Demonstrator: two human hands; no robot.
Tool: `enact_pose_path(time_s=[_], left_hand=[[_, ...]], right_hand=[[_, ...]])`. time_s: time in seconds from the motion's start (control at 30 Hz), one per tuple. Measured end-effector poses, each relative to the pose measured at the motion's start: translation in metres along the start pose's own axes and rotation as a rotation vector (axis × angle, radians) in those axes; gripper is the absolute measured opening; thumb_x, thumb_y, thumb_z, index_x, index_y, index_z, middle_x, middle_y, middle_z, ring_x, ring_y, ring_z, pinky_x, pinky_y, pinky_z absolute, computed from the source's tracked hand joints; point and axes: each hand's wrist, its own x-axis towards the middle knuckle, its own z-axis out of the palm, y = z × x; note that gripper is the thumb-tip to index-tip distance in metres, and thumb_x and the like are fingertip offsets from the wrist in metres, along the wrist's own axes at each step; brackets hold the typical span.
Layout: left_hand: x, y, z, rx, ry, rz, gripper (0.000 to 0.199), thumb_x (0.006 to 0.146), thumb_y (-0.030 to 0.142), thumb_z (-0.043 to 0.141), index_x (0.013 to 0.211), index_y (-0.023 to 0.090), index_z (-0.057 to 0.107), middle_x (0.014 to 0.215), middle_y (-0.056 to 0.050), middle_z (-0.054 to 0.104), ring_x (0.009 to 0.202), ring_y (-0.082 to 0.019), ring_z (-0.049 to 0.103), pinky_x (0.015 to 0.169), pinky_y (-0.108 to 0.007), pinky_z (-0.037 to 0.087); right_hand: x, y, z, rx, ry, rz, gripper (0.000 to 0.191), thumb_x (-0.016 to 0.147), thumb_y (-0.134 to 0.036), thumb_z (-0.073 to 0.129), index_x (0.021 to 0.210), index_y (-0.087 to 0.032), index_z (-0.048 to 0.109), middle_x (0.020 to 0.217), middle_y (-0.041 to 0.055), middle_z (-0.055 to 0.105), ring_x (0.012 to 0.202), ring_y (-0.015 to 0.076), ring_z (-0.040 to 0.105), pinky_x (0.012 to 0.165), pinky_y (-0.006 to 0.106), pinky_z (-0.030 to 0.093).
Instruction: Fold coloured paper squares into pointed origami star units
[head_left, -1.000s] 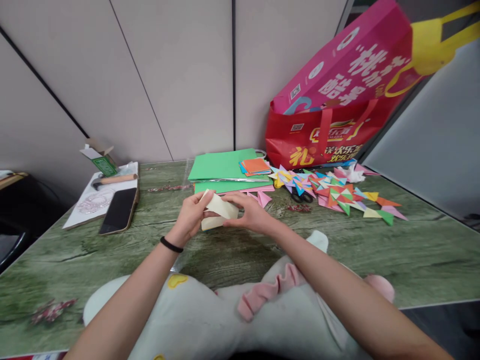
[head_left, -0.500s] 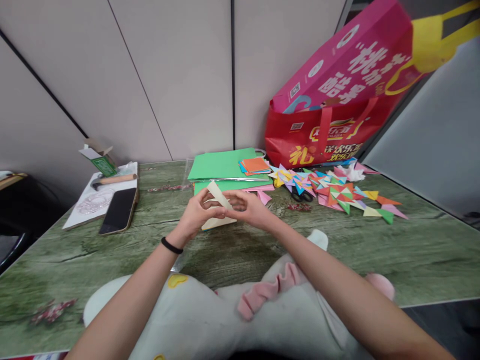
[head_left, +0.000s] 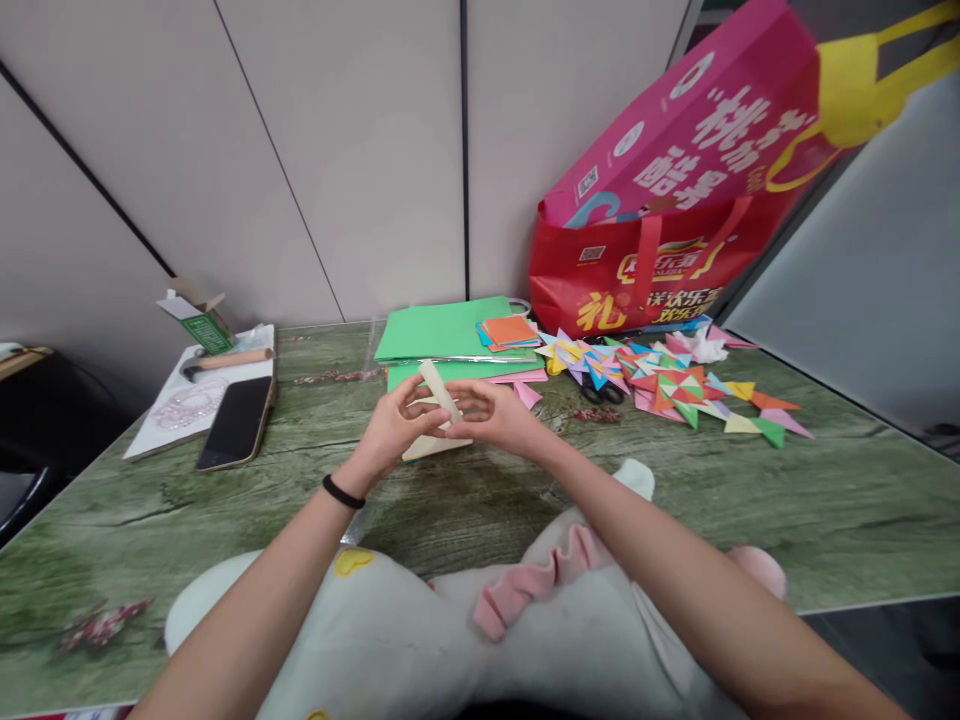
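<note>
A narrow folded strip of cream paper [head_left: 440,390] stands slanted between my two hands. My left hand [head_left: 397,425] pinches it from the left, fingers curled. From the other side my right hand [head_left: 499,417] grips the same strip, its thumb close to the left thumb. Beneath the hands a pad of cream paper squares [head_left: 435,447] lies on the table, partly covered by my fingers. Green sheets [head_left: 442,330] are stacked just behind, with a small pile of orange and blue paper squares [head_left: 510,332] on top.
Folded paper triangles [head_left: 675,385] and black-handled scissors [head_left: 601,390] lie to the right, before a red gift bag [head_left: 600,270]. At left are a phone [head_left: 236,423], a hammer [head_left: 229,361] and a small green box [head_left: 208,328]. A pale plush toy [head_left: 397,630] rests in front of me.
The cream paper strip has turned slightly more upright and looks narrower between my fingers. Both hands stay in nearly the same place.
</note>
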Motion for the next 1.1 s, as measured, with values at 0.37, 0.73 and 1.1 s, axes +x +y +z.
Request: enact_pose_path(time_s=[0.37,0.73,1.1], left_hand=[[0.0008,-0.0017,-0.0010,-0.004,0.002,-0.018,0.058,0.063,0.023,0.070,0.116,0.017,0.048,0.118,-0.013,0.054,0.089,-0.021,0.061,0.065,-0.032,0.055],[-0.0002,-0.0007,-0.0016,0.029,-0.033,-0.001,0.046,0.065,0.024,0.067,0.109,0.017,0.054,0.115,-0.010,0.057,0.092,-0.021,0.059,0.067,-0.029,0.053],[0.0007,0.0024,0.0001,0.048,0.067,-0.038,0.046,0.063,0.022,0.064,0.108,0.015,0.056,0.101,-0.008,0.063,0.077,-0.016,0.059,0.055,-0.020,0.045]], right_hand=[[0.0002,-0.0012,-0.0001,0.015,0.000,0.009,0.055,0.058,-0.023,0.073,0.108,-0.016,0.051,0.110,0.0091,0.058,0.091,0.0171,0.060,0.080,0.034,0.051],[0.0038,0.0065,-0.0038,-0.073,0.013,-0.012,0.043,0.068,-0.014,0.057,0.110,-0.014,0.050,0.110,0.0101,0.059,0.098,0.0171,0.059,0.088,0.036,0.047],[0.0039,0.0029,-0.0028,-0.147,0.073,-0.065,0.045,0.065,-0.010,0.050,0.110,-0.015,0.056,0.106,0.0057,0.063,0.096,0.0185,0.058,0.088,0.035,0.044]])
